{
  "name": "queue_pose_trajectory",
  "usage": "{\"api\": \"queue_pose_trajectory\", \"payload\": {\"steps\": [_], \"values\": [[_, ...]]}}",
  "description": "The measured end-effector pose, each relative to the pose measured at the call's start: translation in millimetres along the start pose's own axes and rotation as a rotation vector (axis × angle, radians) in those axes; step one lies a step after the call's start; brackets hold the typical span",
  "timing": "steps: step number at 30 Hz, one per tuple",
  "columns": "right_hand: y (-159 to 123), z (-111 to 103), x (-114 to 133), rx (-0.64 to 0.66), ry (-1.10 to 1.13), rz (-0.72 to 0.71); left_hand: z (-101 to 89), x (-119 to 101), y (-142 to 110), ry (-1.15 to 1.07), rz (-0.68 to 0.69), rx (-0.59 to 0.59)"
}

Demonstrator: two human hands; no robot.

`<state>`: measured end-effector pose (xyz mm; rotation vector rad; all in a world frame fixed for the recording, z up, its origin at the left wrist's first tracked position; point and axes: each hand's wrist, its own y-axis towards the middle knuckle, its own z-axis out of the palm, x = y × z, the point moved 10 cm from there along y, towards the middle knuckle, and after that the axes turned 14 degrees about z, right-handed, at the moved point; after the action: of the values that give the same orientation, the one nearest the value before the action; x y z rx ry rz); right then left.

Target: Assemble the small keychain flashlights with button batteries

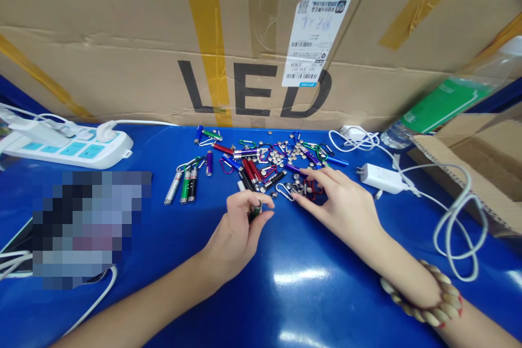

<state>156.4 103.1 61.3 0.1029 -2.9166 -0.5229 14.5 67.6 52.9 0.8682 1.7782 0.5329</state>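
My left hand [241,223] is closed around a small dark green tube [255,209], like a mini flashlight body; most of it is hidden by the fingers. My right hand [340,196] reaches over the pile, thumb and fingers apart, fingertips at small silver metal caps [299,187]. Just left of its thumb lies a silver carabiner [284,191]. The pile mixes red tubes [252,170], a black tube [275,180], a blue tube [338,161], button cells [278,157] and coloured carabiners. To the left lie a silver, a green and a black flashlight [192,184] with clips attached.
A large cardboard box [142,38] walls off the back. At left are a white power strip [110,149] and a pixelated patch [89,228]. On the right, a white charger [383,178] with cables, a green-labelled bottle [444,100] and an open carton [460,168].
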Motion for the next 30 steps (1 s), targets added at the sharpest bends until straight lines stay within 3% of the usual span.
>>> {"api": "queue_pose_trajectory", "payload": {"steps": [3,7,19,24,27,30], "values": [[5.0,-3.9,-8.1,-0.003,-0.039,0.041,4.6,1.8,-2.5,0.050,-0.024,0.070],[7.7,2.4,-16.8,0.084,-0.080,0.073,5.7,1.3,-2.6,0.082,-0.038,0.104],[5.0,16.7,-20.6,0.213,-0.022,0.055,0.2,-4.9,-1.4,0.003,0.054,0.000],[6.9,17.7,-23.0,0.231,0.020,0.118,5.6,-0.9,-1.1,0.020,-0.019,0.078],[7.7,12.6,-19.6,0.248,0.183,0.148,12.3,2.8,-2.9,0.077,-0.085,0.188],[3.3,13.6,-9.5,0.384,0.586,0.192,19.2,5.1,-5.6,0.100,-0.115,0.282]]}}
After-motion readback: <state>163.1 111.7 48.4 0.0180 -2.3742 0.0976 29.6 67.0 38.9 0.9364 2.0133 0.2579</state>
